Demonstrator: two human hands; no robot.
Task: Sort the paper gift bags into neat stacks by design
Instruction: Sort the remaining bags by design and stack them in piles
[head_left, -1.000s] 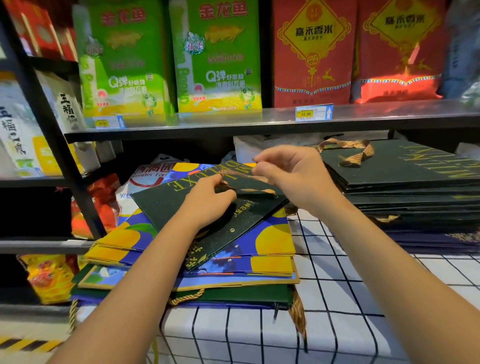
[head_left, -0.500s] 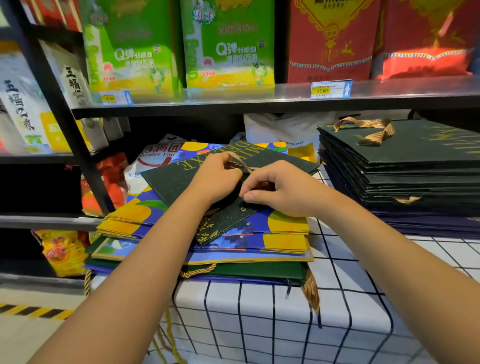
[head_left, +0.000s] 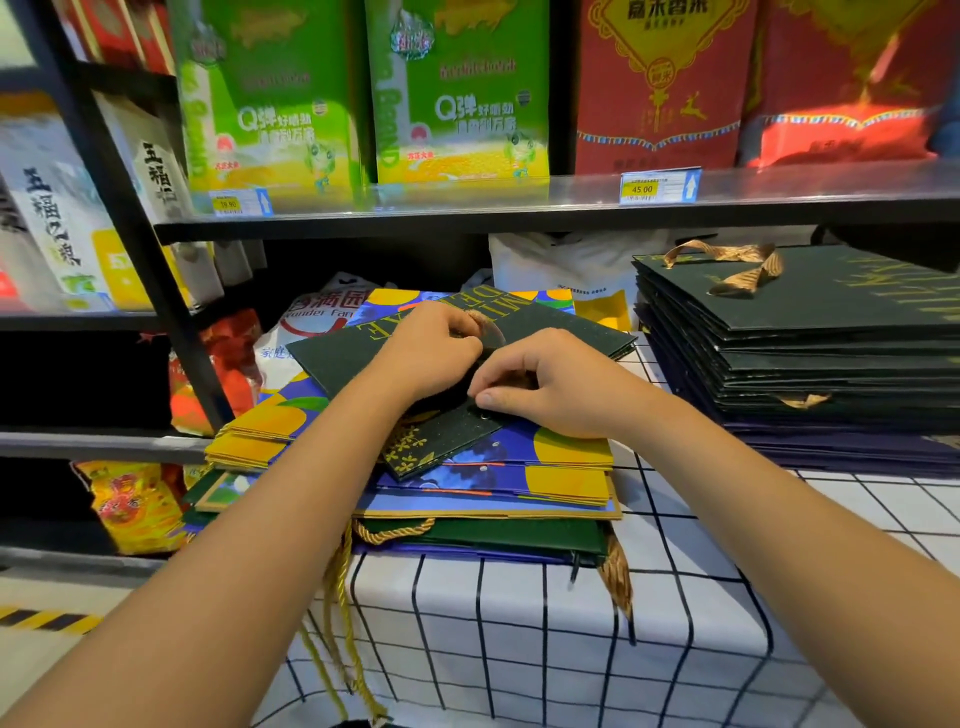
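Observation:
A dark green gift bag (head_left: 566, 332) with gold lettering lies flat and askew on a mixed pile of blue-and-yellow bags (head_left: 561, 467). My left hand (head_left: 431, 348) pinches the bag's gold ribbon handle (head_left: 491, 332) at its top. My right hand (head_left: 550, 384) has its fingers curled over the same bag, the thumb pressing on its near edge beside an eyelet. To the right stands a tall neat stack of dark green bags (head_left: 810, 353), with a ribbon handle lying on top. Purple bags lie under that stack.
The piles rest on a table with a white black-grid cloth (head_left: 519, 623). A metal shelf (head_left: 519, 208) with green and red rice packs hangs just above. Black shelving with goods stands to the left. Gold cord handles dangle over the table's front.
My right hand came down from the raised ribbon onto the green bag and now presses its near edge. The left hand stays at the ribbon. The camera moved closer.

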